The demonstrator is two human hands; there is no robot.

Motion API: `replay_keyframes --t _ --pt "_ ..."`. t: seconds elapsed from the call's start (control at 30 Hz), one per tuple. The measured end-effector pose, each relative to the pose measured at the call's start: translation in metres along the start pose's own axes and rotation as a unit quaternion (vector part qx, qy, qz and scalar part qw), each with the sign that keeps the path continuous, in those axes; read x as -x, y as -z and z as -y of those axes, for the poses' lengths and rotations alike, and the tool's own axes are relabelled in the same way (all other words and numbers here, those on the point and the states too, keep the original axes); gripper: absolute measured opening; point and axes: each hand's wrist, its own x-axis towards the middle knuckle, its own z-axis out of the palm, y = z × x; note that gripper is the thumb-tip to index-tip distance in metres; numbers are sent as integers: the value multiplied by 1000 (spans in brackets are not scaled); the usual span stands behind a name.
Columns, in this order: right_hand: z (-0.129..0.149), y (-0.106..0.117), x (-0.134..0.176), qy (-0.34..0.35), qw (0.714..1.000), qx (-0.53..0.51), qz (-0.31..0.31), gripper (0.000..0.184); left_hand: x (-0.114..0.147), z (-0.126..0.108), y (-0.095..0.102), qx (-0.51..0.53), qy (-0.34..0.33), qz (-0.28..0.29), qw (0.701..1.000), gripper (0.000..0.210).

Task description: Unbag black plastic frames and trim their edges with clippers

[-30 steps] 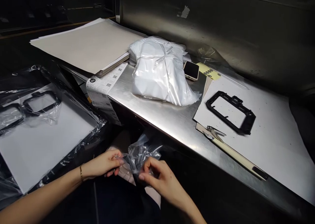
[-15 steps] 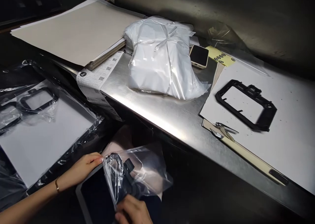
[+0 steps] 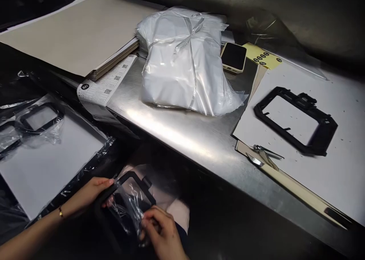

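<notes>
Frame (image 3: 142, 184), black and angular with a small block on one bar, sits tilted at near centre, its near part lost in shadow. Left hand (image 3: 98, 190) grasps its left side; right hand (image 3: 163, 229) pinches a clear bag (image 3: 131, 204), whose crumpled film crosses the opening. On the bench (image 3: 171, 134), a bundle (image 3: 173, 77) stands far, with a phone (image 3: 234, 56) beside it; a second frame (image 3: 281, 131) lies right, near a cutter (image 3: 296, 193). Wrapped frames (image 3: 48, 125) lie left.
</notes>
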Motion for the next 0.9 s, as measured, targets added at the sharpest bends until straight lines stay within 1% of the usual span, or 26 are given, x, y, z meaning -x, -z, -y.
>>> replay_keyframes --t 0.07,0.13,0.2,0.3,0.33,0.37,0.4,0.43,0.47,0.5,0.53,0.57,0.6,0.63,0.67,0.7,0.77,0.83,0.9 --pt "6 20 -16 -2 999 13 -43 22 -3 -11 4 -14 10 0 1000 36" --pt "12 39 -27 19 996 33 -79 17 -4 -23 6 -28 12 -1 1000 35" --pt "20 54 -32 51 992 45 -103 13 -1 -34 5 -37 -3 0 999 34" --pt "34 68 -32 93 986 37 -135 12 15 -45 3 -51 -43 4 998 31" --pt "39 71 -31 103 983 31 -146 12 21 -45 2 -54 -55 13 997 28" --pt "44 73 -29 109 983 21 -149 12 27 -43 2 -40 -55 37 997 28" --pt "48 73 -27 112 984 5 -141 12 30 -38 1 -2 -36 78 996 33" --pt "50 72 -25 118 986 -13 -115 13 30 -30 0 63 3 130 990 39" --pt "52 68 -23 125 989 -30 -71 14 26 -21 -2 154 60 190 968 51" --pt "51 61 -21 133 990 -43 -13 13 19 -10 -5 250 133 237 929 63" --pt "49 51 -18 143 987 -51 53 13 7 0 -9 333 190 247 890 67" --pt "45 38 -16 149 982 -59 101 12 -6 10 -14 359 208 247 876 67" --pt "39 24 -14 152 978 -63 131 12 -20 19 -21 374 215 241 869 64" --pt "33 8 -12 151 977 -74 133 14 -34 26 -29 387 220 232 865 56" --pt "25 -7 -10 143 980 -92 101 16 -47 32 -38 397 219 221 864 45" --pt "16 -19 -7 141 981 -102 82 19 -56 36 -46 414 213 204 861 35" --pt "-2 -35 1 144 981 -122 43 22 -66 40 -56 458 189 168 852 21" --pt "-21 -36 10 136 981 -141 3 20 -63 40 -57 507 154 140 837 18" --pt "-39 -26 19 88 980 -168 -66 13 -51 39 -51 544 130 134 818 19"
